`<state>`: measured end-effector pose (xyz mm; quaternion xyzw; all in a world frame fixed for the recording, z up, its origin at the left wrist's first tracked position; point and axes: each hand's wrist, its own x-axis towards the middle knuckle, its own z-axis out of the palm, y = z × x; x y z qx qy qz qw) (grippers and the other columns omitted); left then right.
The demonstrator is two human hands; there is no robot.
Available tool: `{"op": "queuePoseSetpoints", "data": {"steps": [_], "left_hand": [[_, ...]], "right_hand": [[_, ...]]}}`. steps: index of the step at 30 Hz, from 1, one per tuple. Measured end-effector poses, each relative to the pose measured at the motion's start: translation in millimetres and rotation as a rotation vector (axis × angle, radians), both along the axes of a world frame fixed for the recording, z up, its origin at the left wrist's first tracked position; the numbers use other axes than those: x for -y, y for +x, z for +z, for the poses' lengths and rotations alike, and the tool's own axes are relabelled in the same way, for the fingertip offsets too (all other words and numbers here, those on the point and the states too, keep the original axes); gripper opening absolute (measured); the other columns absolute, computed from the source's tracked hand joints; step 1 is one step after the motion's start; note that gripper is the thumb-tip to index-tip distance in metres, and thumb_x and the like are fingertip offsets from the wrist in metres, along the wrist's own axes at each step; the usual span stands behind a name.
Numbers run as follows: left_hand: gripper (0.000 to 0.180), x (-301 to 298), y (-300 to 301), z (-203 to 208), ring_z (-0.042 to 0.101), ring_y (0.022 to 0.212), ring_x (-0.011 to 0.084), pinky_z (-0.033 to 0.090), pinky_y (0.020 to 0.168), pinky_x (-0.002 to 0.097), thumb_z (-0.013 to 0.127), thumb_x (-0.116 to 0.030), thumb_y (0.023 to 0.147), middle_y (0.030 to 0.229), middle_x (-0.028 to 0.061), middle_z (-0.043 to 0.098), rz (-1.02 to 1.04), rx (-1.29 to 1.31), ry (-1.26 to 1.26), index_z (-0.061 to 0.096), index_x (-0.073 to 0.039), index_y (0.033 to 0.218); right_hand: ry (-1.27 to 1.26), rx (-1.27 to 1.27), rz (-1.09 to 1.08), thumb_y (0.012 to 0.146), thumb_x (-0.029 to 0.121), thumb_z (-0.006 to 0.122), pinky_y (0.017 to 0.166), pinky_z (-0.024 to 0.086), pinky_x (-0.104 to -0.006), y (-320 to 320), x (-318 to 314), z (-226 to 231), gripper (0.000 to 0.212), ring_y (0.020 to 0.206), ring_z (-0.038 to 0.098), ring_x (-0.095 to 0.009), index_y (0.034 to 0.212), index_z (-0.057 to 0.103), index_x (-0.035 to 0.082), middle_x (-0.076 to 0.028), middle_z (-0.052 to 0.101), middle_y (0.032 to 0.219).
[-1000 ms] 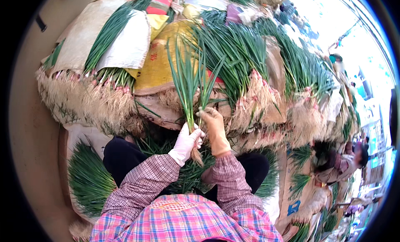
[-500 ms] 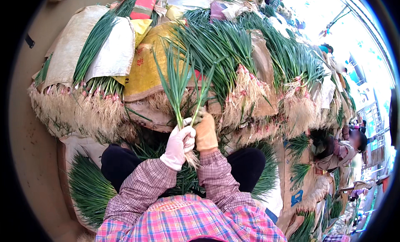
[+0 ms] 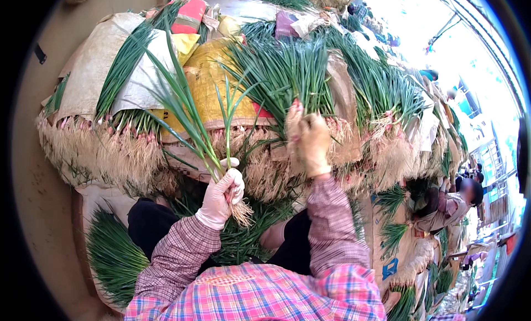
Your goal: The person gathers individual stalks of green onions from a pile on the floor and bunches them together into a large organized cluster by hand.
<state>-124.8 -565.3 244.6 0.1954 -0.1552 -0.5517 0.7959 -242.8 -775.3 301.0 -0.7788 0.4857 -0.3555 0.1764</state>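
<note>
My left hand (image 3: 219,197), in a whitish glove, is closed round the lower stems of a few green scallions (image 3: 201,130). Their leaves fan up and to the left, and pale roots hang below the fist. My right hand (image 3: 312,145), in a tan glove, reaches to the root end of a bunch of scallions (image 3: 290,72) on the heap. Pink bulbs show just above its fingers. Motion smears those fingers, so whether they grip a stem cannot be made out.
Rooted scallions under a beige sack (image 3: 91,72), a white sack (image 3: 145,77) and a yellow sack (image 3: 213,72) fill the heap ahead. Another scallion bunch (image 3: 113,254) lies at lower left. Loose leaves (image 3: 249,241) lie between my legs. A person (image 3: 451,207) sits at right.
My right hand has left the left one and moved up and right to the heap's bunch. My left hand has shifted slightly left and down, its scallions tilting left.
</note>
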Motion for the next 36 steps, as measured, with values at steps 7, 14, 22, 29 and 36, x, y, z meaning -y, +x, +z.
{"op": "queuePoseSetpoints", "data": {"steps": [7, 14, 22, 29, 36], "left_hand": [[0.024, 5.4, 3.3, 11.9, 0.038, 0.054, 0.0078, 0.033, 0.04, 0.0188, 0.046, -0.019, 0.094, 0.072, 0.0008, 0.043, -0.081, 0.001, -0.154, 0.044, -0.01, 0.116], [0.021, 12.3, 4.4, 12.0, 0.04, 0.055, 0.0074, 0.034, 0.041, 0.0184, 0.049, -0.017, 0.092, 0.072, 0.0004, 0.044, -0.091, -0.051, -0.131, 0.047, -0.009, 0.112], [0.026, 4.7, 35.3, 26.4, 0.036, 0.055, 0.0076, 0.032, 0.04, 0.018, 0.042, -0.019, 0.095, 0.07, -0.0005, 0.038, 0.034, 0.011, -0.188, 0.044, -0.007, 0.119], [0.027, 8.7, 36.4, 6.4, 0.04, 0.056, 0.0071, 0.035, 0.041, 0.0178, 0.048, -0.017, 0.093, 0.072, 0.0006, 0.045, 0.126, -0.006, -0.022, 0.047, -0.008, 0.118], [0.024, 5.5, 33.4, 4.8, 0.045, 0.057, 0.007, 0.034, 0.041, 0.0171, 0.047, -0.015, 0.093, 0.073, 0.0017, 0.049, 0.132, 0.08, 0.147, 0.048, -0.007, 0.116]], "right_hand": [[0.378, 0.748, 0.202, 0.087, 0.012, 0.058, 0.052, 0.04, -0.0203, -50.5, 4.6, 9.6, 0.008, 0.059, 0.048, -0.005, 0.09, 0.059, 0.005, -0.002, 0.059, 0.079], [0.272, 0.554, -0.405, 0.088, 0.017, 0.056, 0.048, 0.042, -0.0252, -207.5, -75.6, -79.5, 0.014, 0.058, 0.057, -0.011, 0.089, 0.055, 0.003, -0.006, 0.06, 0.076], [0.2, 0.192, 0.062, 0.084, 0.021, 0.06, 0.104, 0.03, -0.0347, -98.7, -39.4, -6.5, 0.06, 0.125, 0.039, -0.028, 0.131, 0.034, -0.007, -0.023, 0.04, 0.133], [-0.262, -0.268, 0.09, 0.081, 0.001, 0.05, 0.058, 0.052, -0.0333, 64.0, -12.8, -67.0, 0.046, 0.083, 0.058, -0.032, 0.125, 0.037, 0.001, -0.02, 0.046, 0.114], [0.058, -0.247, 0.342, 0.076, 0.016, 0.066, 0.082, 0.05, -0.0369, 6.5, -49.1, -99.6, 0.065, 0.111, 0.05, -0.034, 0.133, 0.035, 0.014, -0.017, 0.035, 0.136]]}}
